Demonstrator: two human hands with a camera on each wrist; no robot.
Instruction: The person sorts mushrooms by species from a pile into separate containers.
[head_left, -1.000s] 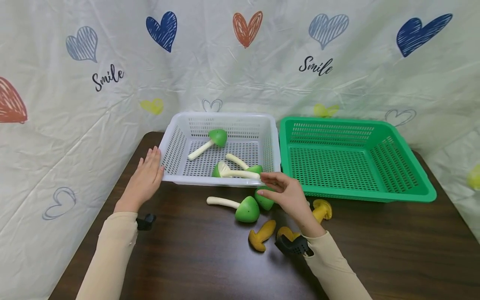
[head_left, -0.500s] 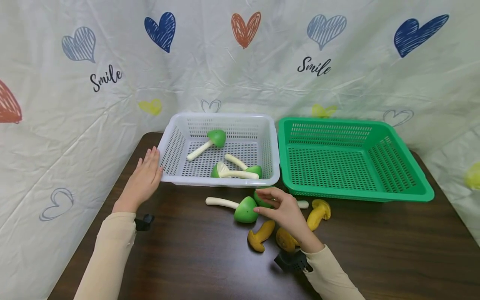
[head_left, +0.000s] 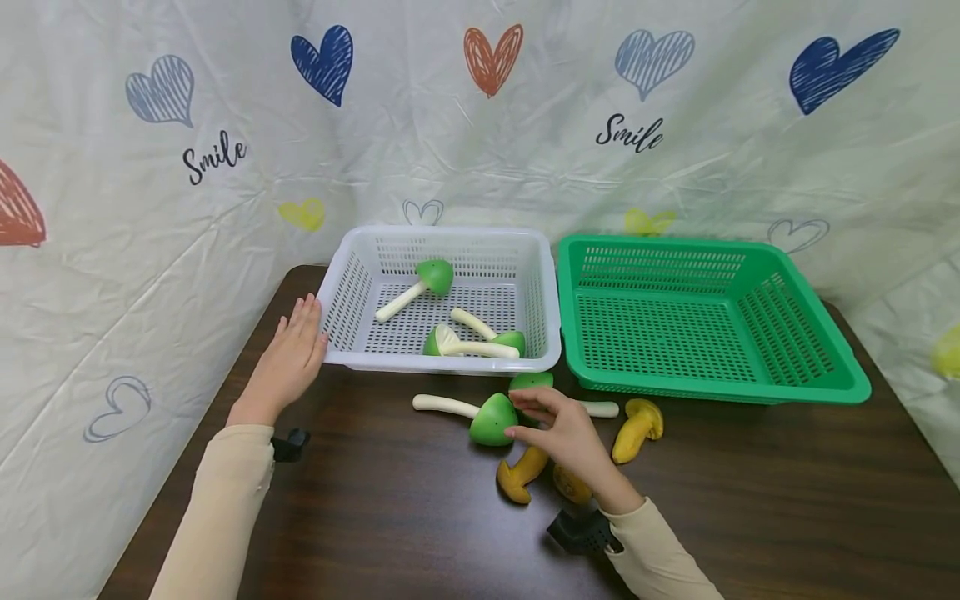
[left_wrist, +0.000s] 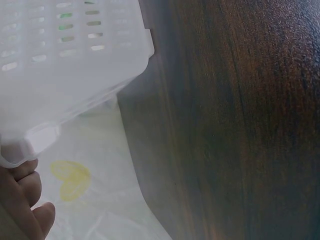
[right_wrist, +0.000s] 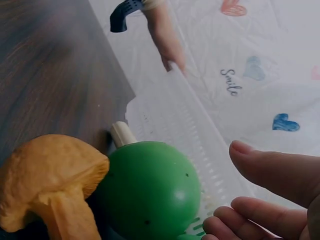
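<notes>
My left hand rests with straight fingers against the left end of a white basket. Over the table, my right hand hovers with thumb and fingers apart, holding nothing. Just left of its fingertips lies a green-capped toy mushroom, white stem pointing left. Behind the hand is a second green-capped mushroom, partly hidden. In the right wrist view a gap separates the thumb from the green cap. Brown-yellow mushrooms lie close by: one below the fingers, another partly under the wrist.
Inside the white basket lie three green-capped mushrooms, one toward the back. A green basket stands beside it on the right. Another yellow mushroom lies in front of the green basket. A heart-print cloth hangs behind the table.
My right hand has come back from the white basket's front rim, down over the mushrooms on the table, then slightly further toward me. My left hand has stayed in place.
</notes>
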